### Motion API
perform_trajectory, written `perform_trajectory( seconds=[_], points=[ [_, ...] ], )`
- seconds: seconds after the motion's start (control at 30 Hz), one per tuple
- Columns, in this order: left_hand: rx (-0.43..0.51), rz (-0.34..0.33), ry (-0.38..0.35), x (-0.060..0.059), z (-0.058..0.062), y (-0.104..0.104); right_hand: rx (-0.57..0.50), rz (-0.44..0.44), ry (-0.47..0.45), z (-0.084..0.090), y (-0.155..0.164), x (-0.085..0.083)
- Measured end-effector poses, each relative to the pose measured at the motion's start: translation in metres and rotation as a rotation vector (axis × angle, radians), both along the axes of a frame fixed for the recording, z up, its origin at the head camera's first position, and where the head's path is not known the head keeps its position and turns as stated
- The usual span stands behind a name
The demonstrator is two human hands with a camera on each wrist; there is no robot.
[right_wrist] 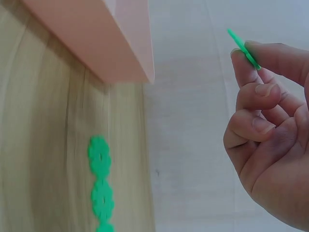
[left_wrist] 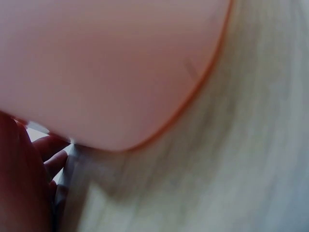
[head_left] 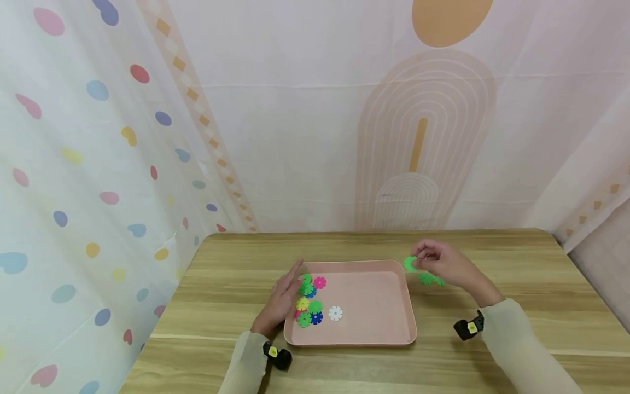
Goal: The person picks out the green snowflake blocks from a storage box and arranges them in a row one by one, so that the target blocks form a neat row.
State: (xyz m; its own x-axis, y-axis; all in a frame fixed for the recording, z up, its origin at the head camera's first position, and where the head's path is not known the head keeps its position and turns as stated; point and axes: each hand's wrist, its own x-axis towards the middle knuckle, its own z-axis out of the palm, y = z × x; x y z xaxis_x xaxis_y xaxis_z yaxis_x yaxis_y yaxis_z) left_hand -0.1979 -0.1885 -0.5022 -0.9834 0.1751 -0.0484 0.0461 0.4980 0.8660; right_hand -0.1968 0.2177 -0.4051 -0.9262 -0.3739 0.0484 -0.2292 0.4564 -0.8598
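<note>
A pink tray (head_left: 389,268) lies in the middle of the wooden table (head_left: 517,257). Several coloured snowflake discs (head_left: 309,300) and one white disc (head_left: 335,313) lie in its left part. My left hand (head_left: 291,282) rests with straight fingers against the tray's left rim. In the left wrist view the tray wall (left_wrist: 111,72) is a blur and only my fingers (left_wrist: 48,159) show, at the lower left. My right hand (head_left: 420,260) hovers off the tray's far right corner and pinches a green disc (head_left: 409,264) between thumb and forefinger (right_wrist: 241,60); the disc (right_wrist: 236,39) shows edge-on.
A short chain of joined green discs (head_left: 429,279) lies on the table under my right hand, beside the tray corner (right_wrist: 130,58); the chain (right_wrist: 100,183) runs toward the camera. Patterned curtains close off the table at the back and left.
</note>
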Motion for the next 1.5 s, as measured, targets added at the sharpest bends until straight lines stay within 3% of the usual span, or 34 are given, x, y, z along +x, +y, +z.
perform_trajectory(
  seconds=[0.5,1.1,1.37,1.5],
  points=[
    [0.018,0.0,-0.005,0.0,-0.002,0.002,0.044,-0.133,0.005,-0.006,0.057,0.016],
    [0.022,0.015,-0.012,0.001,-0.001,0.003,0.023,-0.322,-0.026,-0.047,0.128,0.032],
    [0.04,0.008,-0.026,0.003,-0.001,0.003,0.107,-0.39,-0.122,-0.058,0.136,0.035],
    [0.045,0.01,-0.029,0.004,0.0,0.002,0.167,-0.392,-0.127,-0.06,0.136,0.034]
  ],
)
